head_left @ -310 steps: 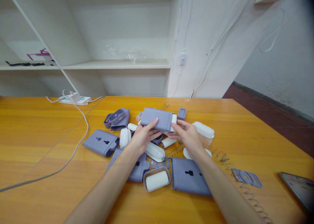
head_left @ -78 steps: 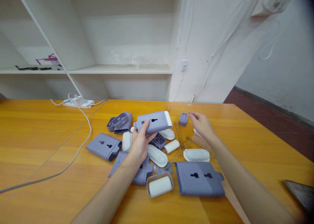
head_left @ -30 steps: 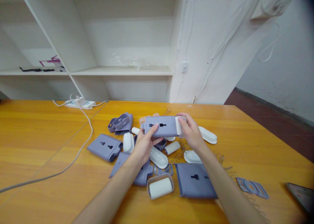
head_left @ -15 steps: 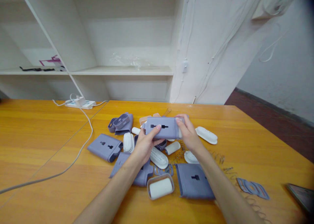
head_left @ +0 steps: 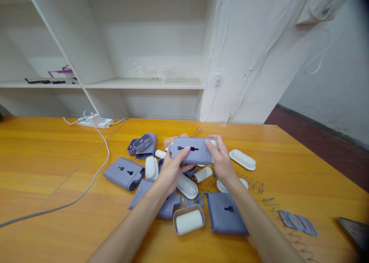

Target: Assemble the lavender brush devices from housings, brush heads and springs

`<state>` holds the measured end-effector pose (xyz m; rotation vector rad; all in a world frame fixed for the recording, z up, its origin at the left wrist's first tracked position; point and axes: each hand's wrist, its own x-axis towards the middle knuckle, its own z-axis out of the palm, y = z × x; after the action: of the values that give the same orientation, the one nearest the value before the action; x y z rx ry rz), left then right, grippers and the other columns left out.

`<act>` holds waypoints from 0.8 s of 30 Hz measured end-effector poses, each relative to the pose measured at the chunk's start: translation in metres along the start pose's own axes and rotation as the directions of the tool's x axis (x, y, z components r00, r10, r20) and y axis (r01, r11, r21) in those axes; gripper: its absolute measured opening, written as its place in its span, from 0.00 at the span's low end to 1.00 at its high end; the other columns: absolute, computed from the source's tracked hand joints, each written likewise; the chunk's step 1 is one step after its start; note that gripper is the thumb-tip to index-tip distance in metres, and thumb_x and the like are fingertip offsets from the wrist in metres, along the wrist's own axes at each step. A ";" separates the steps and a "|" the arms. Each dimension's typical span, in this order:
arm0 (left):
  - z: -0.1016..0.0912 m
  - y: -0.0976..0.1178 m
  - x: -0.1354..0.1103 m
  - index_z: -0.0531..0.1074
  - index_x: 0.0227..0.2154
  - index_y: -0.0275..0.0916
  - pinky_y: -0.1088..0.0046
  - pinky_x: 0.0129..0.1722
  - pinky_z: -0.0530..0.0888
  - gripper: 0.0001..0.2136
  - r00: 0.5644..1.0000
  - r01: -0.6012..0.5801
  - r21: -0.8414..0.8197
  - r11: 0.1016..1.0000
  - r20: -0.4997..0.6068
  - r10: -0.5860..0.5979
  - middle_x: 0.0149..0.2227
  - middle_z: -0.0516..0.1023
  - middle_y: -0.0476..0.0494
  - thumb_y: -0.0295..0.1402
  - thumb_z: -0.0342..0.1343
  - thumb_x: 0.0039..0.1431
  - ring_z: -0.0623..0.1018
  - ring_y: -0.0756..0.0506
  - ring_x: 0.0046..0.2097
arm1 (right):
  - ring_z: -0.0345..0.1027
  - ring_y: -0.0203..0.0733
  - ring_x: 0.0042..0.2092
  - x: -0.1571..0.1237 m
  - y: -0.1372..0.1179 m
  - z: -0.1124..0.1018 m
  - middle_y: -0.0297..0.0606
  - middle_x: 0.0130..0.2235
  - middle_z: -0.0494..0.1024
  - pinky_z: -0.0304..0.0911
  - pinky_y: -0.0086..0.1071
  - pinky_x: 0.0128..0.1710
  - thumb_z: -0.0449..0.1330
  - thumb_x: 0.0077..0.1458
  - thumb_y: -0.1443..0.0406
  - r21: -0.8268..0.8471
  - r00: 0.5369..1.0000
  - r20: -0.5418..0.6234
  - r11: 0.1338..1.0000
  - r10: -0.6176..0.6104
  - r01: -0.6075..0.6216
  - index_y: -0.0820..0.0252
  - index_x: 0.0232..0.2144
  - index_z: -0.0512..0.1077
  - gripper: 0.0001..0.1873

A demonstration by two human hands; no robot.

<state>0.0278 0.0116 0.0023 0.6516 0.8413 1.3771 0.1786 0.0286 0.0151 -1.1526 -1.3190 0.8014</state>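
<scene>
Both hands hold a flat lilac plastic case with two dark slots on its face, raised a little above the orange table. My left hand grips its left end from below, thumb on the front. My right hand is closed round its right end, where a white part shows under the fingers. Beneath lies a heap of parts: more lilac cases, white bristle brushes, a white roller and a clear tray with a white block.
A white lid and thin metal springs lie to the right, with a lilac card and a dark phone near the right edge. A white power strip and its cable cross the table's left side. White shelves stand behind.
My right hand reached out to a small lilac piece at the back, then came back to the case's right end. In the last second the case has sunk slightly and both hands stay on it.
</scene>
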 end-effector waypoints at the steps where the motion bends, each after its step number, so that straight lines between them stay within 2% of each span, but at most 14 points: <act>1: -0.001 0.001 0.001 0.68 0.51 0.43 0.59 0.40 0.80 0.25 1.000 0.009 -0.011 1.000 0.012 -0.009 0.53 0.75 0.37 0.37 0.67 0.50 0.77 0.39 0.50 | 0.66 0.42 0.40 0.001 0.000 -0.001 0.34 0.37 0.73 0.62 0.32 0.40 0.56 0.57 0.52 0.000 1.000 0.019 1.000 0.017 -0.017 0.55 0.40 0.66 0.15; 3: -0.003 0.003 0.001 0.68 0.50 0.42 0.56 0.43 0.79 0.23 0.998 0.023 -0.045 0.999 0.062 -0.020 0.52 0.75 0.36 0.40 0.65 0.52 0.78 0.39 0.48 | 0.67 0.43 0.41 0.003 0.000 -0.002 0.35 0.38 0.74 0.63 0.33 0.41 0.58 0.55 0.51 0.020 0.997 0.031 0.997 0.072 -0.073 0.55 0.41 0.67 0.17; 5: -0.004 0.005 0.002 0.68 0.49 0.40 0.53 0.46 0.77 0.21 0.991 0.018 -0.082 0.996 0.132 -0.007 0.51 0.76 0.36 0.40 0.63 0.54 0.79 0.40 0.46 | 0.69 0.44 0.42 0.003 -0.001 -0.005 0.36 0.41 0.76 0.65 0.33 0.38 0.60 0.53 0.50 0.099 0.983 0.013 0.978 0.184 -0.184 0.54 0.43 0.69 0.20; 7: -0.003 0.006 0.001 0.67 0.48 0.40 0.53 0.50 0.74 0.19 0.983 -0.012 -0.122 0.992 0.183 0.034 0.51 0.76 0.36 0.38 0.62 0.56 0.79 0.41 0.48 | 0.71 0.45 0.40 0.002 -0.005 -0.007 0.38 0.44 0.77 0.66 0.33 0.32 0.62 0.51 0.50 0.205 0.944 0.034 0.922 0.329 -0.329 0.53 0.48 0.68 0.24; 9: -0.001 0.007 0.000 0.67 0.48 0.41 0.57 0.53 0.72 0.18 0.979 -0.043 -0.165 0.985 0.192 0.075 0.51 0.76 0.38 0.35 0.63 0.55 0.77 0.42 0.51 | 0.73 0.45 0.37 -0.001 -0.011 -0.009 0.41 0.45 0.78 0.67 0.33 0.27 0.65 0.49 0.52 0.254 0.897 0.126 0.860 0.424 -0.442 0.52 0.54 0.65 0.31; 11: 0.001 0.007 -0.001 0.66 0.48 0.42 0.62 0.53 0.72 0.20 0.982 -0.053 -0.188 0.981 0.166 0.085 0.51 0.76 0.41 0.32 0.65 0.53 0.76 0.44 0.53 | 0.74 0.45 0.36 -0.005 -0.016 -0.009 0.42 0.44 0.79 0.68 0.33 0.26 0.67 0.47 0.54 0.243 0.866 0.260 0.839 0.427 -0.487 0.52 0.57 0.63 0.36; 14: 0.004 0.007 -0.004 0.67 0.48 0.42 0.66 0.50 0.73 0.24 0.989 -0.039 -0.137 0.990 0.137 0.058 0.48 0.78 0.42 0.32 0.68 0.48 0.78 0.44 0.50 | 0.75 0.46 0.39 -0.010 -0.018 -0.005 0.42 0.47 0.79 0.70 0.34 0.28 0.69 0.46 0.57 0.219 0.835 0.431 0.858 0.342 -0.465 0.51 0.56 0.65 0.35; 16: 0.005 0.005 -0.004 0.68 0.49 0.42 0.67 0.48 0.74 0.24 0.990 -0.050 -0.082 0.995 0.131 0.061 0.48 0.78 0.42 0.33 0.67 0.49 0.79 0.43 0.48 | 0.75 0.47 0.44 -0.012 -0.016 0.000 0.41 0.49 0.78 0.72 0.37 0.36 0.70 0.45 0.61 0.239 0.852 0.435 0.876 0.290 -0.420 0.53 0.54 0.66 0.34; 19: 0.003 0.001 -0.003 0.70 0.49 0.42 0.66 0.46 0.75 0.22 0.994 -0.057 0.003 0.998 0.096 0.057 0.49 0.77 0.41 0.36 0.66 0.51 0.78 0.42 0.48 | 0.74 0.46 0.48 -0.011 -0.011 0.007 0.41 0.49 0.78 0.69 0.40 0.49 0.70 0.43 0.65 0.301 0.912 0.313 0.883 0.264 -0.359 0.55 0.53 0.66 0.34; 22: 0.000 -0.002 -0.001 0.69 0.51 0.43 0.66 0.44 0.77 0.22 0.992 -0.047 0.074 0.996 0.122 0.038 0.50 0.76 0.39 0.37 0.65 0.52 0.78 0.42 0.49 | 0.74 0.47 0.47 -0.009 -0.008 0.009 0.42 0.49 0.78 0.69 0.40 0.47 0.70 0.42 0.64 0.343 0.929 0.226 0.869 0.292 -0.356 0.54 0.53 0.64 0.35; 24: -0.001 -0.003 -0.001 0.68 0.52 0.43 0.67 0.44 0.77 0.23 0.983 -0.081 0.095 0.992 0.173 0.064 0.50 0.76 0.39 0.36 0.64 0.53 0.77 0.42 0.49 | 0.75 0.47 0.45 -0.008 -0.009 0.008 0.42 0.49 0.78 0.70 0.39 0.43 0.68 0.45 0.62 0.365 0.918 0.235 0.846 0.321 -0.389 0.54 0.52 0.64 0.32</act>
<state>0.0288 0.0104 -0.0007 0.8739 0.7606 1.3294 0.1687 0.0201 0.0203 -1.0182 -1.0079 1.4029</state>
